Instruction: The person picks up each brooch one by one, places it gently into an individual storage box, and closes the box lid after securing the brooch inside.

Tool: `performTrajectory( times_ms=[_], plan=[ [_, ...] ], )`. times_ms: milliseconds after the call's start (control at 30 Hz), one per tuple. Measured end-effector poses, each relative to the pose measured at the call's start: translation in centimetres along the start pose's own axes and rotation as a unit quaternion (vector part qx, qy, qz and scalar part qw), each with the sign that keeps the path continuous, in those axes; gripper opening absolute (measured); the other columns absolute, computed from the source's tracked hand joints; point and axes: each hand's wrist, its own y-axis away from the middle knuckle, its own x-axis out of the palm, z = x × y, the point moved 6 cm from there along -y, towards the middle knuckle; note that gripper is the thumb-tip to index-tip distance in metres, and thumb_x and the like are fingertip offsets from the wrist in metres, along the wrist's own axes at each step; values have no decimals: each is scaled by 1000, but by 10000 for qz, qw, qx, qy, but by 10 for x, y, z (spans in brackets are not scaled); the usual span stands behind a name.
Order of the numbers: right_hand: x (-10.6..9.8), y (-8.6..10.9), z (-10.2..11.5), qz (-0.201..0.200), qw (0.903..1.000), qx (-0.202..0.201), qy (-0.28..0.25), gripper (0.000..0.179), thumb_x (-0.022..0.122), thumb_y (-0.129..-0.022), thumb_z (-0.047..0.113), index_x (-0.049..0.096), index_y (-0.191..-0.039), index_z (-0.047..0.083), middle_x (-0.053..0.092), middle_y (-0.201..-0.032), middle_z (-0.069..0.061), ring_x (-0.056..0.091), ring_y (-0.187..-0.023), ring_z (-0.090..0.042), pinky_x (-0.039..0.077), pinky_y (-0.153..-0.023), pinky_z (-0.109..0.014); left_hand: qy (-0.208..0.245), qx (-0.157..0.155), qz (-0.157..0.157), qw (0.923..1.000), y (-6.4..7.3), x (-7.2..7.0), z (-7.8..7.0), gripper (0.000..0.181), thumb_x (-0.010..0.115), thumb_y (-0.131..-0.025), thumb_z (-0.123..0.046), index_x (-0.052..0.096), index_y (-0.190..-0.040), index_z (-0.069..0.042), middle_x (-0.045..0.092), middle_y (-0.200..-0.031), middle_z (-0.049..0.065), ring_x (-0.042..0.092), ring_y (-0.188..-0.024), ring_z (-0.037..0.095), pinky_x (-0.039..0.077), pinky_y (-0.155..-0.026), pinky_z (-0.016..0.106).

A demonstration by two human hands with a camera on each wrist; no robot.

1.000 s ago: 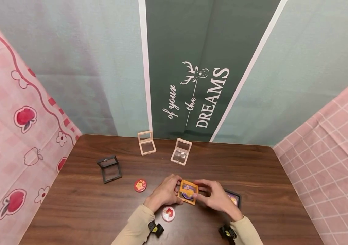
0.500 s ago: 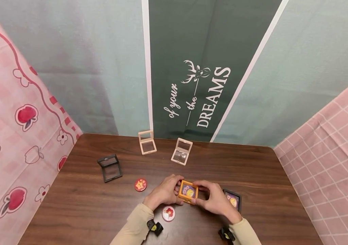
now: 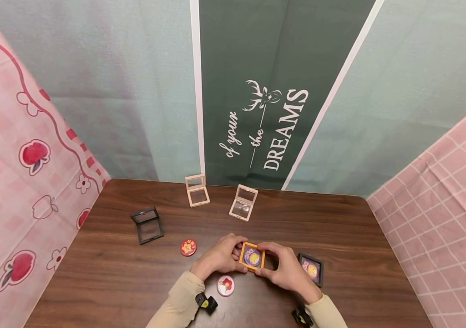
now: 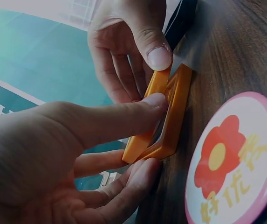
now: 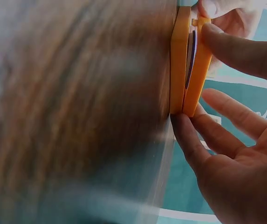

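Note:
An orange square display case [image 3: 252,257] with clear panes lies at the front middle of the table, a round purple and yellow badge [image 3: 251,256] inside it. My left hand [image 3: 221,256] grips its left side, thumb along the near edge and fingers around the far side. Opposite, my right hand [image 3: 287,269] pinches the right side between thumb and fingers. A narrow gap shows between the two orange halves in the right wrist view, with the badge's edge [image 5: 192,58] in it. Beside my left wrist lies a white badge with a red flower and pink rim [image 4: 236,158].
A black case [image 3: 311,269] holding a purple badge lies right of my right hand. To the left are a red star badge [image 3: 188,247] and an unfolded black case [image 3: 149,230]. Two unfolded pale cases, one left [image 3: 198,197] and one right [image 3: 241,209], lie near the curtain.
The orange case's upper half has come down over the badge. My right thumb has moved from above the case to its near edge; my left hand has kept its place.

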Motion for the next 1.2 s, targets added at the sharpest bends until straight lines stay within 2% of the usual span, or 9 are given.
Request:
performTrajectory(
  times_ms=[267,467,600,733,900,1200],
  plan=[
    [1,0,1,-46,9999,106,64,55,100,-73,19,76,-123,13,75,-127,4,70,-119,-16,57,-104,-43,73,-176,-51,9998,0,0,1,77,100,-74,-25,65,-141,-11,56,-107,-1,53,-95,9,49,-84,26],
    [1,-1,3,-89,9998,118,132,54,100,-73,19,76,-121,14,75,-127,3,70,-120,-17,56,-105,-45,213,-103,-128,9996,-1,-1,0,75,101,-73,-20,67,-138,-9,57,-105,2,55,-91,10,50,-80,24],
    [1,-1,4,-75,9997,125,198,54,100,-73,20,76,-121,14,75,-127,3,70,-121,-17,56,-105,-45,133,-17,-226,9997,-2,-2,-1,75,102,-70,-19,68,-136,-8,59,-104,3,56,-91,11,50,-81,25],
    [2,0,4,54,9995,184,241,55,100,-74,21,75,-123,14,75,-128,2,70,-120,-18,56,-104,-46,6,-148,-287,9995,-2,0,1,76,104,-67,-23,70,-134,-10,60,-103,0,55,-92,10,50,-84,28],
    [1,2,5,168,9993,250,235,56,100,-75,21,75,-124,13,75,-128,1,70,-120,-19,56,-104,-47,77,-273,-285,9992,-2,3,1,76,104,-66,-23,71,-132,-11,59,-102,-1,55,-90,10,50,-82,28],
    [-1,-1,12,277,9988,-227,335,63,97,-78,16,68,-134,9,71,-130,-4,69,-119,-21,57,-101,-47,-16,-134,-325,9994,-1,1,-7,75,103,-67,-20,68,-132,-6,60,-104,2,55,-91,11,51,-83,29]
  ],
)
